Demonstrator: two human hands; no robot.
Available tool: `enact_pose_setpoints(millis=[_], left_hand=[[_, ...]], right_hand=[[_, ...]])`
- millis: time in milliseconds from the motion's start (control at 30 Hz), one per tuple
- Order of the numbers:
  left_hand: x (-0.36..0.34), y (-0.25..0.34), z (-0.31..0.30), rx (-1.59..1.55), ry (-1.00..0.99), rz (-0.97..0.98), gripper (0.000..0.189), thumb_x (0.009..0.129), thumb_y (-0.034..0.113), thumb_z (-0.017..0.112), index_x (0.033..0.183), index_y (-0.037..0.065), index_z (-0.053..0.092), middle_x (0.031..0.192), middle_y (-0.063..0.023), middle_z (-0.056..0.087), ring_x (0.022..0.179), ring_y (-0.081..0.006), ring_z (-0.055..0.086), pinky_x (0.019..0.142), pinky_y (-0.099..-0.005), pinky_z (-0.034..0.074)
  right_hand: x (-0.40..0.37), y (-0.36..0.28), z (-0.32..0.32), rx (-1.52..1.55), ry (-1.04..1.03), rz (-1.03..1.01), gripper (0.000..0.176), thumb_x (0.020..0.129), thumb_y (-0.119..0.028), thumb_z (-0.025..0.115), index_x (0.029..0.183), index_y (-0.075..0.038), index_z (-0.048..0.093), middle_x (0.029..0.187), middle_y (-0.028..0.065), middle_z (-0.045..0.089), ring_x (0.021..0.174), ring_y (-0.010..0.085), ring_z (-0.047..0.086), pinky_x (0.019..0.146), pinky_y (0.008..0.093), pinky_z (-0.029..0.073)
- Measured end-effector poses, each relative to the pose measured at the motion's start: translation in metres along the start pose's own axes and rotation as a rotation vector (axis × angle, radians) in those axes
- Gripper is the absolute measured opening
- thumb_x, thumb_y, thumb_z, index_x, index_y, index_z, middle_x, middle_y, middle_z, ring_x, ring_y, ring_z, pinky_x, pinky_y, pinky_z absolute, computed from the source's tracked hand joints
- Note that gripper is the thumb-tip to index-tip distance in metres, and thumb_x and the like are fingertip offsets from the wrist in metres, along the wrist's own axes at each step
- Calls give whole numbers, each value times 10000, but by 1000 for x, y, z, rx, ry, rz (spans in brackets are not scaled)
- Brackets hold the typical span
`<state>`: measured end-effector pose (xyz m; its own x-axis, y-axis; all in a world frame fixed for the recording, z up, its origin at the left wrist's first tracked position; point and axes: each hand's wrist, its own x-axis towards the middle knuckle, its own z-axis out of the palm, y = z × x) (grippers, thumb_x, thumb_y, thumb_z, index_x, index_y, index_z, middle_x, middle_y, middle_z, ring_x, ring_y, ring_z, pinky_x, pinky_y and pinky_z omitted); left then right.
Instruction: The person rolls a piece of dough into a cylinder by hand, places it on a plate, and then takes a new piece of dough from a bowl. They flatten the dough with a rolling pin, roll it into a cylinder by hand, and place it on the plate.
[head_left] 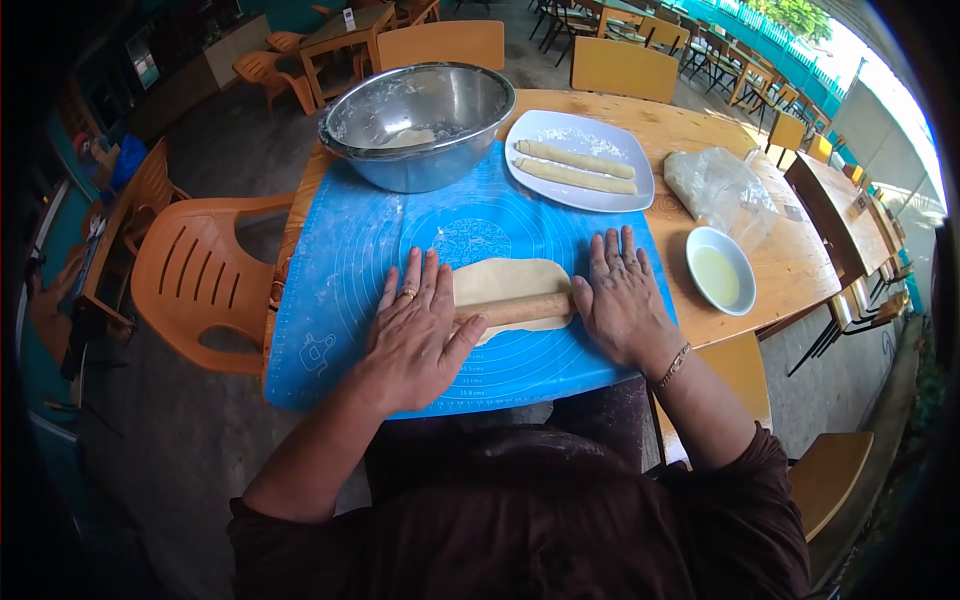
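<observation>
A flat oval of pale dough [510,276] lies on the blue pastry mat [350,270]. Across it rests a wooden rolling pin [515,311], lying roughly left to right. My left hand [415,325] presses flat over the pin's left end, fingers stretched forward and thumb out to the side. On the right end lies my right hand [622,295], its fingers also extended and slightly spread, the thumb beside the dough's edge. Both palms cover the ends of the pin, and neither hand's fingers wrap round it.
Behind the mat's left part stands a steel bowl [420,125] with dough inside. A white plate [580,160] holds two dough rolls on flour. Farther right are a clear plastic bag [720,190] and a small bowl of pale yellow liquid [721,272]. An orange chair [205,280] stands left.
</observation>
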<state>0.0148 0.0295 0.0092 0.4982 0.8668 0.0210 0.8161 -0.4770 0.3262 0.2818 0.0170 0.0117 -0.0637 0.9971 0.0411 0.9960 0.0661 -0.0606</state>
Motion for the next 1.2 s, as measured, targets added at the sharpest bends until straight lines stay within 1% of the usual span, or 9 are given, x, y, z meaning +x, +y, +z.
enact_pose_setpoints(millis=[200, 400, 500, 567, 700, 800, 967, 1067, 1200], left_hand=[[-32, 7, -1, -12, 85, 189, 838, 1045, 537, 281, 1470, -184, 263, 1569, -376, 196, 1507, -459, 140, 1230, -525, 94], [-59, 13, 8, 10, 196, 278, 568, 961, 216, 544, 1403, -123, 432, 1479, -291, 413, 1401, -413, 378, 1172, -496, 262], [-64, 8, 21, -65, 336, 334, 442, 908, 53, 576, 1325, -88, 535, 1316, -227, 561, 1213, -372, 542, 1058, -464, 384], [-65, 8, 20, -100, 421, 358, 397, 887, -13, 572, 1280, -74, 580, 1220, -194, 615, 1102, -345, 599, 988, -446, 432], [-50, 12, -12, -90, 605, 431, 361, 850, -90, 586, 1203, -41, 644, 1103, -152, 626, 983, -301, 605, 885, -404, 469], [-30, 7, -33, -73, 684, 424, 358, 804, -108, 643, 1153, -34, 676, 1063, -159, 652, 961, -313, 609, 832, -388, 494], [2, -32, -11, -151, 543, 313, 350, 812, -89, 662, 1153, -16, 697, 1061, -164, 662, 977, -316, 607, 862, -381, 503], [3, -35, -9, -156, 454, 251, 299, 836, -49, 669, 1131, -16, 705, 1058, -175, 666, 973, -321, 608, 883, -398, 499], [13, -26, -29, -123, 272, 234, 278, 936, 111, 636, 1148, -64, 670, 1126, -213, 652, 1072, -364, 602, 971, -448, 469]], right_hand=[[-36, 7, 2, -5, 130, -146, 719, 1036, -416, 382, 1478, 143, 288, 1540, 350, 302, 1491, 472, 190, 1214, 563, 157], [-64, 15, 0, 60, 189, -293, 615, 987, -295, 545, 1440, 88, 386, 1527, 314, 357, 1467, 472, 267, 1194, 575, 214], [-69, 24, 3, 100, 262, -352, 463, 942, -187, 597, 1335, 46, 518, 1403, 261, 526, 1350, 451, 455, 1129, 541, 346], [-69, 28, -4, 363, 223, -406, 324, 885, -79, 632, 1198, 5, 619, 1137, 182, 655, 1091, 388, 608, 960, 464, 474], [-58, 11, -50, 342, 546, -478, 290, 816, -32, 706, 1104, -47, 680, 901, 112, 606, 855, 301, 585, 771, 399, 481], [-32, 1, -58, 296, 590, -448, 287, 829, -53, 707, 1115, -58, 692, 912, 109, 607, 881, 304, 586, 790, 403, 484], [22, 5, 2, 346, 507, -438, 390, 821, 8, 698, 1204, -62, 684, 963, 133, 620, 932, 320, 599, 846, 410, 491], [29, 2, 15, 311, 446, -401, 286, 896, -110, 629, 1169, -60, 699, 972, 154, 617, 994, 350, 588, 935, 438, 470], [34, -8, 1, 185, 358, -359, 317, 974, -238, 552, 1199, -57, 682, 1243, 223, 620, 1241, 423, 531, 1072, 482, 404]])
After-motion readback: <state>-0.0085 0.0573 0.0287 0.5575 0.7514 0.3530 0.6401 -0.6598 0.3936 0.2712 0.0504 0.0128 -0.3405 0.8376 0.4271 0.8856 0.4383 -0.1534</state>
